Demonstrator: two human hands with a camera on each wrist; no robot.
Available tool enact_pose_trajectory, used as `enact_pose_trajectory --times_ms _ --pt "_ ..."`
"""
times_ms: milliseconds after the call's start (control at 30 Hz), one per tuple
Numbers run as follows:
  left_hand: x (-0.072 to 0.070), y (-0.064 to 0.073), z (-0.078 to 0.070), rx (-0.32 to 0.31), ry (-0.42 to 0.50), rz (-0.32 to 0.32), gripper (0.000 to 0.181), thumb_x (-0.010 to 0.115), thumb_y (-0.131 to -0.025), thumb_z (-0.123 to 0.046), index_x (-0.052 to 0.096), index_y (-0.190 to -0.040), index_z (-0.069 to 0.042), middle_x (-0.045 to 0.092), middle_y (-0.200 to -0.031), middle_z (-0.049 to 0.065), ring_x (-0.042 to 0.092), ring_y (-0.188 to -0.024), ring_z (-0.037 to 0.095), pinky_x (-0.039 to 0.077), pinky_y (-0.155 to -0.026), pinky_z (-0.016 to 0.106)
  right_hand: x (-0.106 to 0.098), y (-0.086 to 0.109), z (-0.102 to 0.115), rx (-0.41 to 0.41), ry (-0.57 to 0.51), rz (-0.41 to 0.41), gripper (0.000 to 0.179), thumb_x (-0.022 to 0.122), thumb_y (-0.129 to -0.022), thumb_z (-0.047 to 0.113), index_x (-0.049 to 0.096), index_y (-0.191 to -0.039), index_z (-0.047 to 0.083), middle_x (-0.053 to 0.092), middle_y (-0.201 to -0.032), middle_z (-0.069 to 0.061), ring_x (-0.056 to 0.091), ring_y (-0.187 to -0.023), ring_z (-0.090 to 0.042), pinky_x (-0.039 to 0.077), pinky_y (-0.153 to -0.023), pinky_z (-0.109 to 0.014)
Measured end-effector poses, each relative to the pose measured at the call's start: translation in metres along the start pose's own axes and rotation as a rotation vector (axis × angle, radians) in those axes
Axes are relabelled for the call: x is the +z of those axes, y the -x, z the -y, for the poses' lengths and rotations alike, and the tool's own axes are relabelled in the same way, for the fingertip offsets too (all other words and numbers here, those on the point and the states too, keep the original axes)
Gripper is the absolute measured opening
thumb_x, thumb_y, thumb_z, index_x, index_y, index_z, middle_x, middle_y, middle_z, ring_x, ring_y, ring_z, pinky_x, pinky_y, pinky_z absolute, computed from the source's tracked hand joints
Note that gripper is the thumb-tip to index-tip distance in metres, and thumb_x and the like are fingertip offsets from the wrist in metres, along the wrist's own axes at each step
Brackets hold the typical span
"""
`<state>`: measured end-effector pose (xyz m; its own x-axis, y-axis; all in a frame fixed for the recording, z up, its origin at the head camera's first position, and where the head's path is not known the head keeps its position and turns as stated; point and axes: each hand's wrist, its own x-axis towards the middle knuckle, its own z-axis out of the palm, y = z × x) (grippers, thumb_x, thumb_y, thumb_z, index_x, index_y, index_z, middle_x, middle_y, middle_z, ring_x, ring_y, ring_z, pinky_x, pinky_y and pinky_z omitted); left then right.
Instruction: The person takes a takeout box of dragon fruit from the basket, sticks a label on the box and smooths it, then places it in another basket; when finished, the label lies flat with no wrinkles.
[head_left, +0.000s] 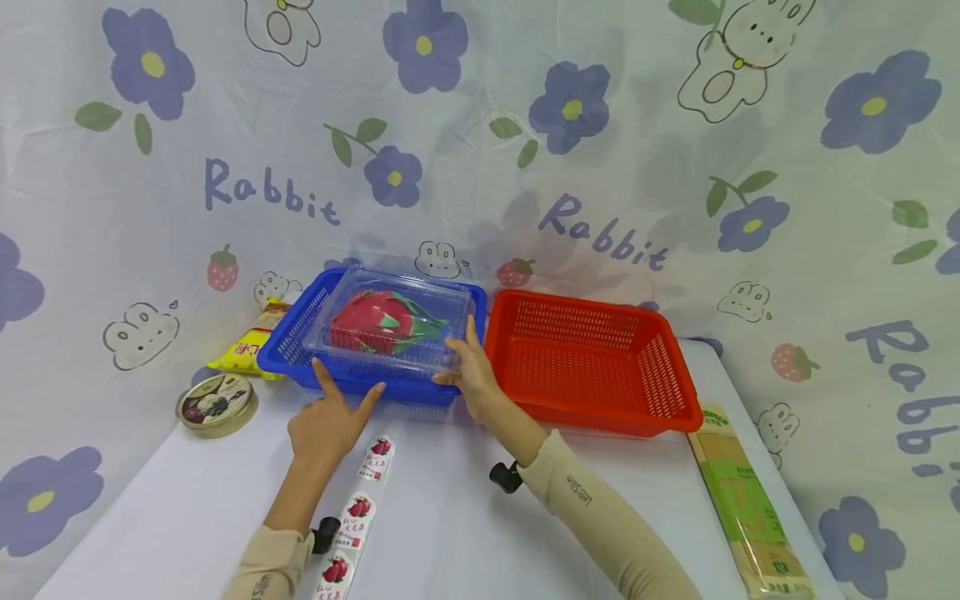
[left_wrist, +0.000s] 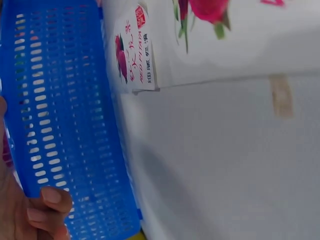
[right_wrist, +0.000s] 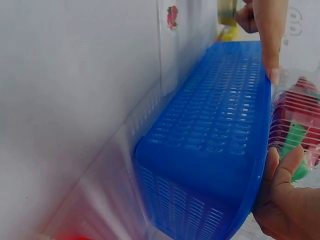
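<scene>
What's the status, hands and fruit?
Right hand grips clear box; left hand touches blue basket at near rim. Dragon fruit inside box, over basket. Red basket alongside; nothing visibly blocking.

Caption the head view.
Left hand and right hand at a blue basket with boxed dragon fruit, beside a red basket.

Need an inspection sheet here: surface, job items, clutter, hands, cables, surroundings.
Surface: white tabletop, no spill seen.
Job's things: clear rectangular plastic box, red-and-green dragon fruit inside, over blue perforated plastic basket; white strip of dragon-fruit stickers in front.
Clutter: red perforated plastic basket right; round gold-coloured tin and yellow packet left; long green-and-tan packet far right.
Hands: left hand touching the blue basket's near rim; right hand gripping the clear box's right side.
Cables: nothing seen.
Surroundings: white cloth backdrop printed with purple flowers and rabbits.
</scene>
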<state>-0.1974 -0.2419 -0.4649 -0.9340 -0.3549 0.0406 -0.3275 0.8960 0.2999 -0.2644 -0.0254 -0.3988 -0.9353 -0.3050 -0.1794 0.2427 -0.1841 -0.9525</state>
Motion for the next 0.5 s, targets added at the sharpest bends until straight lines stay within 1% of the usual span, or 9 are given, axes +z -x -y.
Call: enact_pose_trajectory --times_ms 100,200,267,433,500 --pt "0.0003 0.0001 0.0006 0.001 -0.009 0.009 0.123 0.027 -0.084 -0.088 -0.027 -0.149 0.002 0.049 -0.056 0.015 0.052 -0.052 0.029 0.038 -0.045 0.038 -0.0012 0.0008 -0.0005 -0.001 -0.006 0.003 0.073 0.045 -0.103 0.025 -0.001 -0.159 0.037 0.022 -0.162 -0.014 0.054 -0.090 -0.022 0.056 -0.085 -0.036" --pt "0.0018 0.0003 0.0014 0.004 -0.012 0.006 0.122 0.029 -0.085 -0.087 -0.027 -0.150 0.001 0.049 -0.056 0.014 0.051 -0.051 0.028 0.038 -0.044 0.037 -0.0024 0.0022 -0.0001 -0.006 -0.006 0.013 0.073 0.044 -0.103 0.025 -0.001 -0.159 0.037 0.017 -0.164 -0.014 0.054 -0.092 -0.023 0.056 -0.085 -0.036" --pt "0.0031 0.0006 0.0018 0.007 -0.011 0.000 0.122 0.030 -0.085 -0.086 -0.026 -0.151 0.001 0.048 -0.055 0.014 0.051 -0.050 0.028 0.038 -0.044 0.037 -0.0031 0.0038 0.0007 -0.008 -0.008 0.020 0.073 0.044 -0.103 0.025 -0.002 -0.159 0.037 0.017 -0.164 -0.014 0.054 -0.089 -0.022 0.056 -0.086 -0.037" --pt "0.0043 0.0004 0.0028 0.014 -0.005 -0.015 0.123 0.032 -0.085 -0.085 -0.025 -0.151 0.002 0.048 -0.055 0.013 0.050 -0.049 0.028 0.037 -0.043 0.037 -0.0050 0.0086 0.0027 -0.018 -0.010 0.026 0.073 0.043 -0.103 0.024 -0.002 -0.159 0.036 0.022 -0.162 -0.016 0.055 -0.075 -0.018 0.055 -0.087 -0.039" --pt "0.0039 0.0000 0.0032 0.015 -0.001 -0.018 0.123 0.032 -0.086 -0.085 -0.025 -0.151 0.001 0.048 -0.054 0.013 0.050 -0.049 0.028 0.037 -0.043 0.037 -0.0054 0.0099 0.0034 -0.025 -0.009 0.030 0.074 0.043 -0.103 0.024 -0.003 -0.160 0.035 0.023 -0.161 -0.017 0.055 -0.076 -0.018 0.055 -0.087 -0.038"
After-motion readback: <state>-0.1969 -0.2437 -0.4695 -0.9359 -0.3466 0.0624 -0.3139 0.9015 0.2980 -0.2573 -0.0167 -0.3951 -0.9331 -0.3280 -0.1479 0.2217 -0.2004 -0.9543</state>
